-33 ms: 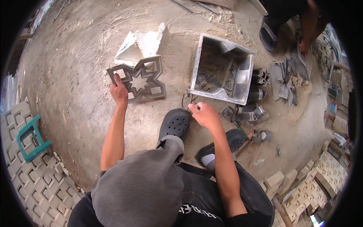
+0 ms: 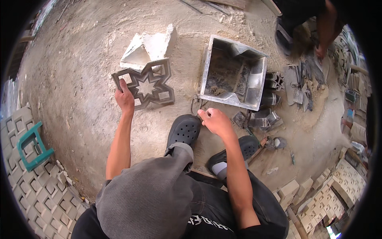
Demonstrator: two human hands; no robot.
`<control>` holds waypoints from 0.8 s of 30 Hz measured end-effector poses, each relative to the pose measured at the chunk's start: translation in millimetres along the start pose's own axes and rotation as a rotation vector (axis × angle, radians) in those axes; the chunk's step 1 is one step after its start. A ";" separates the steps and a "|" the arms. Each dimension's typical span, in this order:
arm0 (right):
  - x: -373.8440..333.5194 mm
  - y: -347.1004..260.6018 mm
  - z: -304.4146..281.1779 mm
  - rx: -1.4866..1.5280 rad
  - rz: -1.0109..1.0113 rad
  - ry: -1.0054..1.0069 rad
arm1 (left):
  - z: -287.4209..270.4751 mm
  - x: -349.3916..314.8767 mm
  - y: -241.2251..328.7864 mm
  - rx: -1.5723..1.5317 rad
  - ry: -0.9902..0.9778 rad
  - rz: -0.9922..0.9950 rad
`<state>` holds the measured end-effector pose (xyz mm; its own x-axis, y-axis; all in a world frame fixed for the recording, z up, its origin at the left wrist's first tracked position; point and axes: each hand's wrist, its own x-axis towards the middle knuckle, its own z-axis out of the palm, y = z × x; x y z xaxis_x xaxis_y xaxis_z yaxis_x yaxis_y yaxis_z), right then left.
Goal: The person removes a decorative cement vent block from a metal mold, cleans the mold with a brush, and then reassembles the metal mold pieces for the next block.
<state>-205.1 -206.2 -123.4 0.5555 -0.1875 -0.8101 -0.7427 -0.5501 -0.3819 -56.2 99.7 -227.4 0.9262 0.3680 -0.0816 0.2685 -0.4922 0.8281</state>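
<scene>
My left hand (image 2: 125, 96) grips the left edge of a grey frame plate (image 2: 162, 85) with a star-shaped opening and square holes, its thumb lying over the edge. The plate is held in front of a white angular block (image 2: 157, 44) and hides its lower part. My right hand (image 2: 217, 120) is closed, thumb and forefinger together, just below the bent metal handle (image 2: 195, 105) at the near left corner of a square metal mould box (image 2: 205, 75). Whatever the right fingers pinch, if anything, is hidden.
Metal star-shaped pieces (image 2: 275, 81) and blocks (image 2: 262, 121) lie right of the box, with a hammer (image 2: 259, 149) nearer me. A co-worker's hand (image 2: 319, 51) is at tools at upper right. A green stool (image 2: 34, 147) and patterned blocks (image 2: 24, 187) stand left.
Hardly anything differs. My left hand has shifted very slightly with the frame plate; the co-worker's shoe and arm have moved a little.
</scene>
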 end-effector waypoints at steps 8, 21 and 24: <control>-20.2 -30.8 -21.7 0.458 -0.297 0.176 | -32.2 -34.5 59.6 0.036 -0.081 -0.050; -74.3 -93.5 -18.6 -0.508 -0.644 0.874 | 26.4 -84.3 204.9 -0.333 -0.495 -0.123; -66.8 -87.7 -33.7 -0.578 -0.569 0.782 | 41.0 -92.6 229.8 -0.260 -0.629 -0.137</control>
<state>-164.6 -172.9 -20.8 0.9907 -0.1359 -0.0052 -0.1346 -0.9746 -0.1788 -69.4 -79.9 -52.4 0.8870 -0.1529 -0.4357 0.3944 -0.2397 0.8871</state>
